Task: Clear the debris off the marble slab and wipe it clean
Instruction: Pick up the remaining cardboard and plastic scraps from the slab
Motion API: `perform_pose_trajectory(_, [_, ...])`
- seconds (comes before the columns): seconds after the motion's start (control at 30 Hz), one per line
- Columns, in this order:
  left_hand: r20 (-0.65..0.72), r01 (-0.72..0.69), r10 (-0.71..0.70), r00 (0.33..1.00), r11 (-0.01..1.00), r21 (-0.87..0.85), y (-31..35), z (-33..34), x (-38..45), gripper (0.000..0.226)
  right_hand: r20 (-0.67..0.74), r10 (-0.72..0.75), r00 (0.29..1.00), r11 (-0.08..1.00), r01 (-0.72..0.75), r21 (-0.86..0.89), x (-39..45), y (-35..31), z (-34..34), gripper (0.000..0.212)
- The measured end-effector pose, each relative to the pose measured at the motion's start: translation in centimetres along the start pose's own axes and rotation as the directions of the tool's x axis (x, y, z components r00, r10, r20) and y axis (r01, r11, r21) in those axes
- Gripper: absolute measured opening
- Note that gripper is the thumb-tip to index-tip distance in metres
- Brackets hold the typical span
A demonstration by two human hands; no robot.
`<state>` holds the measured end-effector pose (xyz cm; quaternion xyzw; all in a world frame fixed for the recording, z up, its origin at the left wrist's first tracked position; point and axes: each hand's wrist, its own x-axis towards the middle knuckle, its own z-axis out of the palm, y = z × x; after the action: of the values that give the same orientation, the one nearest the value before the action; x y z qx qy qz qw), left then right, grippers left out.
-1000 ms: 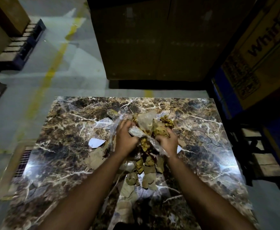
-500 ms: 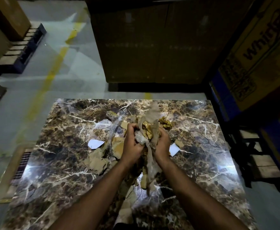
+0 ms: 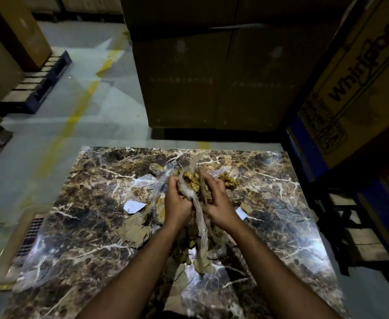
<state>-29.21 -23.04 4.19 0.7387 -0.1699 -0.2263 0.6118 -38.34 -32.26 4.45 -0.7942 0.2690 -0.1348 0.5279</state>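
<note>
- We see tall cardboard boxes [image 3: 212,72] standing on the floor beyond the far edge of the slab, and a printed carton [image 3: 359,84] rising at the far right.
- We look down on the marble slab [image 3: 92,226], dark brown with white veins, which fills the near and middle ground; glare brightens its near left and right parts.
- To the far left we see a blue pallet [image 3: 43,81] bearing more cartons, with a yellow floor line [image 3: 73,120] running toward the slab.
- Our left hand [image 3: 177,201] and right hand [image 3: 219,203] meet above the middle of the slab, palms turned toward each other, just beside one another.
- The fingers of both hands are curled round a bundle of debris [image 3: 192,180]: crumpled yellow-brown scraps and clear plastic film, which they grip between them.
- A strip of plastic film [image 3: 200,229] hangs from the bundle down between our wrists toward the slab.
- Torn brown paper [image 3: 134,231] lies on the slab just left of our left wrist, and more scraps lie under our forearms nearer us.
- A yellow-brown clump [image 3: 229,179] sits beside the right hand, on its far side.
- A white scrap [image 3: 133,206] lies left of the hands; another white scrap [image 3: 241,212] shows at the right wrist.
</note>
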Motion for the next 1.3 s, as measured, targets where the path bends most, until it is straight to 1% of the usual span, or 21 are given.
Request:
perform_pose_trajectory(0.07, [-0.05, -0.053, 0.058, 0.997, 0.995, 0.084, -0.3, 0.0, 0.0, 0.043, 0.077, 0.055, 0.996, 0.989, -0.065, 0.132, -0.6, -0.4, -0.2, 0.077])
perform_pose_trajectory(0.13, [-0.104, -0.094, 0.113, 0.988, 0.98, 0.175, -0.1, 0.0, -0.1, 0.042, 0.089, 0.095, 0.991, 0.985, -0.107, 0.132, -1.2, -1.1, -0.1, 0.069])
perform_pose_trajectory(0.17, [-0.109, -0.106, 0.129, 0.986, 0.976, 0.192, 0.0, 0.1, -0.2, 0.038, 0.073, 0.057, 0.996, 0.994, -0.063, 0.085, -1.5, -1.3, 0.2, 0.071])
perform_pose_trajectory(0.2, [-0.104, -0.113, 0.137, 0.985, 0.971, 0.209, 0.3, 0.1, -0.5, 0.033, 0.061, -0.004, 0.998, 0.998, 0.0, 0.062, -1.6, -0.9, 0.4, 0.084])
perform_pose_trajectory(0.23, [-0.111, -0.114, 0.136, 0.984, 0.976, 0.184, 0.4, 0.2, -0.6, 0.024, 0.055, -0.053, 0.997, 0.998, 0.051, 0.033, -1.8, -0.9, 0.6, 0.092])
perform_pose_trajectory(0.27, [-0.105, -0.14, 0.157, 0.982, 0.978, 0.153, 0.7, 0.1, -1.0, 0.006, 0.011, -0.059, 0.998, 0.998, 0.059, 0.026, -1.9, -1.0, 0.9, 0.088])
perform_pose_trajectory(0.37, [-0.089, -0.212, 0.229, 0.969, 0.962, 0.171, 1.1, 0.3, -1.9, 0.055, -0.119, 0.077, 0.99, 0.989, -0.062, 0.133, -1.8, -2.5, 1.8, 0.077])
perform_pose_trajectory(0.47, [-0.072, -0.124, 0.126, 0.989, 0.992, 0.031, 1.0, 0.5, -1.7, 0.042, -0.228, 0.157, 0.961, 0.979, -0.12, 0.166, -1.3, -3.0, 2.3, 0.069])
perform_pose_trajectory(0.57, [0.091, 0.05, -0.045, 0.995, 0.998, -0.048, 0.7, 0.3, -1.4, 0.034, -0.292, 0.221, 0.93, 0.967, -0.17, 0.191, -0.7, -2.8, 2.2, 0.068])
perform_pose_trajectory(0.63, [0.238, 0.034, -0.04, 0.97, 0.999, 0.029, 0.6, -0.1, -1.9, 0.032, -0.335, 0.253, 0.908, 0.958, -0.187, 0.218, -0.3, -2.1, 2.0, 0.07])
perform_pose_trajectory(0.7, [0.368, 0.088, -0.099, 0.925, 0.995, 0.049, 0.1, -0.6, -2.2, 0.06, -0.375, 0.286, 0.882, 0.943, -0.189, 0.275, 0.0, -1.6, 2.0, 0.072])
perform_pose_trajectory(0.77, [0.42, 0.178, -0.141, 0.897, 0.983, -0.05, -0.6, -0.7, -2.0, 0.098, -0.43, 0.321, 0.844, 0.929, -0.193, 0.315, 0.0, -1.7, 2.5, 0.07])
perform_pose_trajectory(0.8, [0.427, 0.201, -0.14, 0.893, 0.974, -0.101, -1.0, -0.7, -1.9, 0.11, -0.462, 0.314, 0.83, 0.931, -0.174, 0.32, -0.1, -1.9, 2.8, 0.065])
perform_pose_trajectory(0.9, [0.331, 0.275, -0.168, 0.929, 0.911, -0.308, -0.2, -0.2, -2.9, 0.094, -0.56, 0.194, 0.805, 0.949, -0.009, 0.315, -0.7, -2.7, 4.3, 0.026])
perform_pose_trajectory(0.97, [0.254, 0.297, -0.206, 0.945, 0.865, -0.404, 0.0, 0.5, -3.2, 0.101, -0.552, 0.123, 0.824, 0.96, 0.043, 0.278, -1.3, -3.1, 4.8, 0.027])
perform_pose_trajectory(1.03, [0.16, 0.296, -0.25, 0.955, 0.839, -0.456, -0.1, 0.9, -3.1, 0.113, -0.479, 0.056, 0.876, 0.971, 0.064, 0.229, -1.7, -3.2, 4.6, 0.024])
perform_pose_trajectory(1.07, [0.116, 0.3, -0.279, 0.953, 0.834, -0.463, -0.2, 1.0, -2.9, 0.11, -0.438, 0.02, 0.899, 0.981, 0.067, 0.183, -1.8, -3.0, 4.6, 0.023])
perform_pose_trajectory(1.13, [0.031, 0.242, -0.256, 0.966, 0.859, -0.452, -0.1, 0.9, -2.4, 0.083, -0.342, -0.009, 0.94, 0.975, 0.084, 0.205, -1.9, -2.4, 4.4, 0.027])
perform_pose_trajectory(1.2, [-0.015, 0.178, -0.217, 0.976, 0.838, -0.516, 0.3, 0.8, -2.1, 0.064, -0.268, -0.013, 0.963, 0.949, 0.097, 0.302, -2.2, -2.7, 4.3, 0.034])
perform_pose_trajectory(1.23, [-0.012, 0.182, -0.227, 0.974, 0.809, -0.558, 0.6, 0.6, -2.1, 0.062, -0.253, -0.013, 0.967, 0.933, 0.103, 0.344, -2.4, -2.6, 4.4, 0.041])
perform_pose_trajectory(1.3, [-0.007, 0.276, -0.341, 0.94, 0.773, -0.572, 0.8, 0.5, -1.9, 0.056, -0.25, -0.014, 0.968, 0.92, 0.11, 0.377, -2.6, -3.2, 4.5, 0.058])
